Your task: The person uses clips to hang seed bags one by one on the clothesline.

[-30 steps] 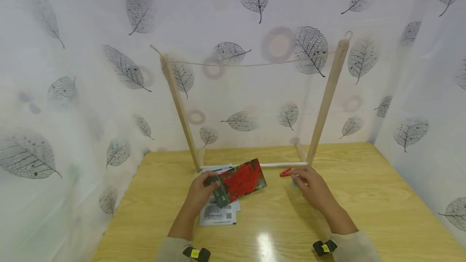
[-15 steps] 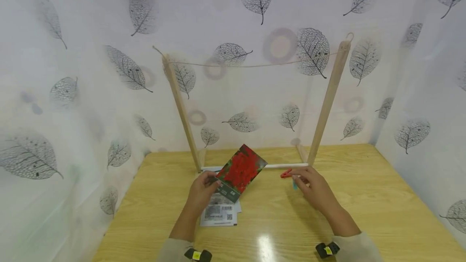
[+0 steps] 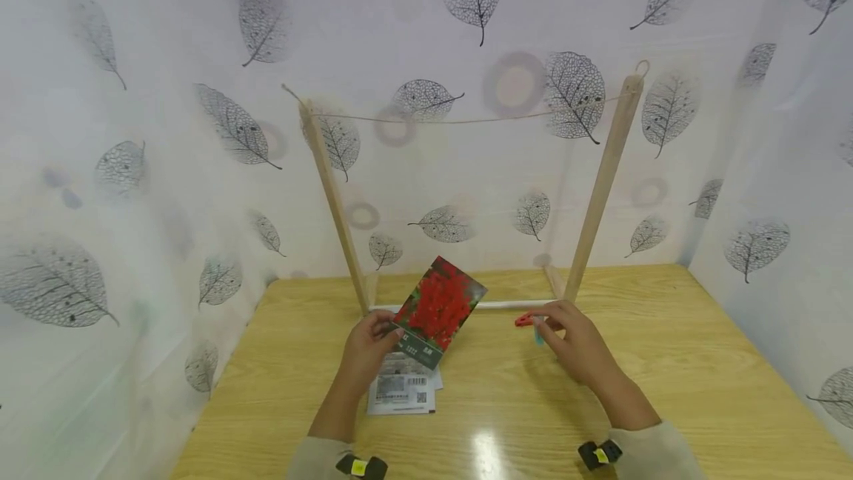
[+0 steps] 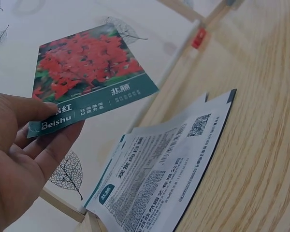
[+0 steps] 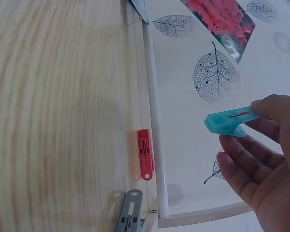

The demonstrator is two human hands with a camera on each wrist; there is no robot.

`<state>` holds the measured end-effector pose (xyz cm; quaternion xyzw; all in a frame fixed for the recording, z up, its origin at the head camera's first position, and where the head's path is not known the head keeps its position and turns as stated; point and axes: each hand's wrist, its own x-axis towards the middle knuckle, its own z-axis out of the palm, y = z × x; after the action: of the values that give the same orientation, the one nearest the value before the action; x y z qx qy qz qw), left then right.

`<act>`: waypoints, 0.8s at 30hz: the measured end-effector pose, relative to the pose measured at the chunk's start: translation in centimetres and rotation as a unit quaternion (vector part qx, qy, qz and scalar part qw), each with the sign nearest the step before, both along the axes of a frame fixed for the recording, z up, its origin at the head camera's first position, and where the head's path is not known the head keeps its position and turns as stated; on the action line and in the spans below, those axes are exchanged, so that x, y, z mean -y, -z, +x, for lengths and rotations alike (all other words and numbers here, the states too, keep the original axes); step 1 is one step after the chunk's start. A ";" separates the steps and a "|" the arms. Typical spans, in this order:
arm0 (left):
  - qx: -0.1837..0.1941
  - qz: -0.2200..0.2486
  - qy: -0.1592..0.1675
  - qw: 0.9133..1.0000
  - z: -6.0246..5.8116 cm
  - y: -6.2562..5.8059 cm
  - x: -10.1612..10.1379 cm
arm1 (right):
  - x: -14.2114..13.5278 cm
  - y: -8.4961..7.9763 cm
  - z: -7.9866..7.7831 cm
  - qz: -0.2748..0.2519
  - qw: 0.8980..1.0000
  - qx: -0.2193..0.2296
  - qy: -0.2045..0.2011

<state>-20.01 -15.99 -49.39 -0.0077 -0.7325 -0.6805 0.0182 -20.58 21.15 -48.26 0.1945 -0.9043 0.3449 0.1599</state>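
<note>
My left hand (image 3: 370, 347) pinches the green lower edge of a seed packet (image 3: 441, 310) with red flowers on its front, tilted and raised off the table. Below it, several white packets (image 3: 403, 395) lie printed side up; the left wrist view shows their text and QR code (image 4: 200, 124). In my right hand (image 3: 578, 343) a teal clothespin (image 5: 228, 121) is pinched by one end between thumb and fingers. A red clothespin (image 5: 145, 154) lies on the table near that hand, and a grey clothespin (image 5: 129, 212) shows at the bottom of the right wrist view.
A wooden frame stands at the back, with a left post (image 3: 333, 206), a right post (image 3: 605, 184) and a thin string (image 3: 460, 121) stretched between their tops. A white rod (image 3: 513, 305) joins the posts near the wooden tabletop (image 3: 680, 361). Leaf-patterned cloth (image 3: 460, 169) hangs behind.
The flower packet has turned counterclockwise in my left hand, its top end swinging up and its front now steeper. My right hand stays nearly in place with the teal clothespin.
</note>
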 end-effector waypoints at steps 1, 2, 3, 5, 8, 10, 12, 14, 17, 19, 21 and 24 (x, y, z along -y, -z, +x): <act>0.000 0.004 -0.001 1.000 0.0 -0.1 0.0 | 0.0 -0.1 0.0 0.000 1.000 0.001 0.001; 0.000 0.010 -0.001 1.000 -0.1 -0.1 0.0 | 0.1 -0.2 -0.1 0.000 1.000 0.002 0.001; 0.001 0.015 -0.002 1.000 -0.1 -0.2 0.0 | 0.1 -0.3 -0.1 -0.001 1.000 0.003 0.001; 0.000 0.019 -0.003 1.000 -0.1 -0.3 0.0 | 0.2 -0.4 -0.2 -0.002 1.000 0.004 0.002; -0.007 0.023 -0.004 1.000 -0.2 -0.5 0.1 | 0.4 -0.7 -0.4 -0.004 1.000 -0.002 0.001; -0.012 0.019 -0.006 1.000 -0.2 -0.5 0.1 | 0.4 -0.9 -0.4 -0.003 1.000 -0.011 -0.001; -0.015 0.021 -0.007 1.000 -0.2 -0.5 0.2 | 0.5 -1.0 -0.4 -0.003 1.000 -0.020 -0.005; -0.018 0.020 -0.011 1.000 -0.2 -0.5 0.2 | 0.5 -1.2 -0.5 -0.002 1.000 -0.030 -0.009; -0.021 0.014 -0.024 0.999 -0.2 -0.6 0.2 | 0.5 -1.4 -0.5 -0.001 0.999 -0.038 -0.017; -0.024 0.002 -0.033 0.999 -0.1 -0.7 0.2 | 0.6 -1.6 -0.6 0.000 0.999 -0.039 -0.022; -0.029 -0.011 -0.040 0.999 -0.1 -0.8 0.3 | 0.7 -1.8 -0.6 -0.001 0.999 -0.040 -0.026; -0.036 -0.023 -0.043 0.998 0.0 -1.0 0.4 | 0.8 -2.2 -0.6 -0.003 0.999 -0.044 -0.030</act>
<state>-20.00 -16.42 -48.38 -0.0010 -0.7463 -0.6615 0.0739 -21.17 20.36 -46.05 0.2363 -0.8890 0.3436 0.1894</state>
